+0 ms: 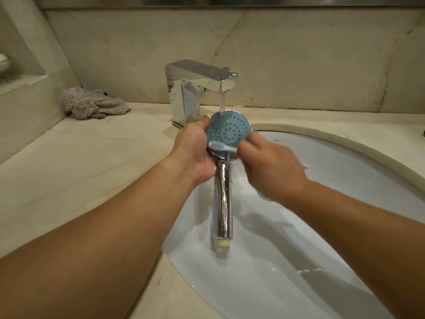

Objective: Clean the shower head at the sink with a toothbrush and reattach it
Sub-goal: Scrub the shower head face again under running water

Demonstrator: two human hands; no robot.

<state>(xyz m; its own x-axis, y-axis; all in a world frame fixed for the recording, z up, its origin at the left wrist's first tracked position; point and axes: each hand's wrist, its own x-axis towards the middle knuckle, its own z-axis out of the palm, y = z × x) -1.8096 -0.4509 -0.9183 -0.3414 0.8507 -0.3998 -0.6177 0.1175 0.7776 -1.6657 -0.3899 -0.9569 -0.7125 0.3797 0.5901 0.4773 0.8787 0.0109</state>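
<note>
Both hands are busy over the sink [345, 157]: the shower head [227, 130] is gripped by the left hand [195, 153] under running water, and the toothbrush [222, 147] by the right hand [271, 171]. Wet chrome is likely slippery, so its stiff handle is best held tightly near the neck.

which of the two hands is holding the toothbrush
The right hand holds the toothbrush; the left hand grips the shower head.

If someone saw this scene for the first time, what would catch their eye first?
The blue-faced shower head at centre, held under the running chrome faucet over the white sink. The left hand grips it while the right hand scrubs with a toothbrush. A crumpled cloth lies at back left.
</note>
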